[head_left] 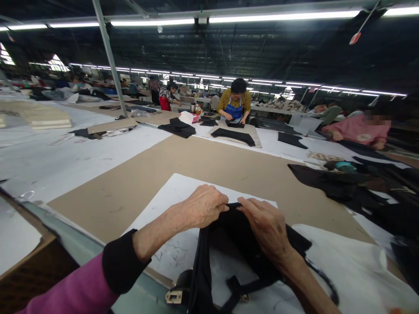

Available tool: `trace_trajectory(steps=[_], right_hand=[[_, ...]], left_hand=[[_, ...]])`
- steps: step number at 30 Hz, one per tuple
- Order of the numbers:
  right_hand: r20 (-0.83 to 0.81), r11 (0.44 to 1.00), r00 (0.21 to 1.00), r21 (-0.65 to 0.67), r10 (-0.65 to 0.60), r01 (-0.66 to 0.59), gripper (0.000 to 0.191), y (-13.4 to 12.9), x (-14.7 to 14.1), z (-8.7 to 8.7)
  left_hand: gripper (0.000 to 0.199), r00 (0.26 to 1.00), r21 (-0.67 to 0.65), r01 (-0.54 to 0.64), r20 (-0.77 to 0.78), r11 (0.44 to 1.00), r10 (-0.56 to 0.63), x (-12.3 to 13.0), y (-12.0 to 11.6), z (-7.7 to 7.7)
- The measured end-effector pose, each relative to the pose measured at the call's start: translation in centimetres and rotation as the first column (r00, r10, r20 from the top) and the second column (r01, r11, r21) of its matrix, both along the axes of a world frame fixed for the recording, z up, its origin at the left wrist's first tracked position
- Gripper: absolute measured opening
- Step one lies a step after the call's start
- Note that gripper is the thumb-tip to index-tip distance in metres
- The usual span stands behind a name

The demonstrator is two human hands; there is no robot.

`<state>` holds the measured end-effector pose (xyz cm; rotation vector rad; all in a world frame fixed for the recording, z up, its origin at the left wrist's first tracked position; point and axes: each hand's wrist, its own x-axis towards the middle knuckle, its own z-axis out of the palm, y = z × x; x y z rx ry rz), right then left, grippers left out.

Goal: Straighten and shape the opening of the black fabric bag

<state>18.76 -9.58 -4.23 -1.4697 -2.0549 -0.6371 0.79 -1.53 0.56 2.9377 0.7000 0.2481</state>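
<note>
Both of my hands pinch the edge of a black fabric piece (225, 235), which looks like a bag or garment part with straps. My left hand (207, 205) grips the edge from the left, fingers curled together. From the right, my right hand (265, 226) presses its thumb and fingers on the same edge a short way off. Below them the cloth hangs in a loop, with a metal buckle (174, 297) at the lower left and a strap (252, 285) crossing near the bottom. A white paper sheet (176, 196) lies under the piece.
Brown board (131, 183) covers the table around the paper. Dark fabric (343, 187) is heaped at the right. Across the table a co-worker in a blue apron (234, 111) handles black pieces; another in pink (360, 131) sits at the right. A metal pole (111, 56) rises at the left.
</note>
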Motion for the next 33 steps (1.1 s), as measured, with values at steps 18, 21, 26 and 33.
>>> trace_trajectory(steps=[18, 21, 26, 33], right_hand=[[0.114, 0.998, 0.993, -0.055, -0.021, 0.027, 0.028, 0.2, -0.6, 0.0], [0.120, 0.997, 0.993, -0.072, -0.003, 0.012, 0.027, 0.3, -0.6, 0.3], [0.015, 0.991, 0.999, -0.124, 0.045, -0.043, 0.034, 0.5, -1.0, 0.8], [-0.025, 0.992, 0.999, -0.120, 0.027, -0.030, 0.035, 0.6, -1.4, 0.9]], left_hand=[[0.025, 1.000, -0.013, -0.009, 0.025, 1.000, 0.009, 0.0, 0.1, 0.0], [0.026, 0.999, -0.015, -0.019, 0.025, 1.000, 0.019, 0.1, 0.0, 0.0], [0.030, 1.000, -0.044, -0.001, 0.025, 0.999, 0.002, -0.1, -0.1, 0.2], [0.024, 0.992, 0.032, -0.057, -0.111, 0.998, 0.060, 0.5, -0.3, 0.8]])
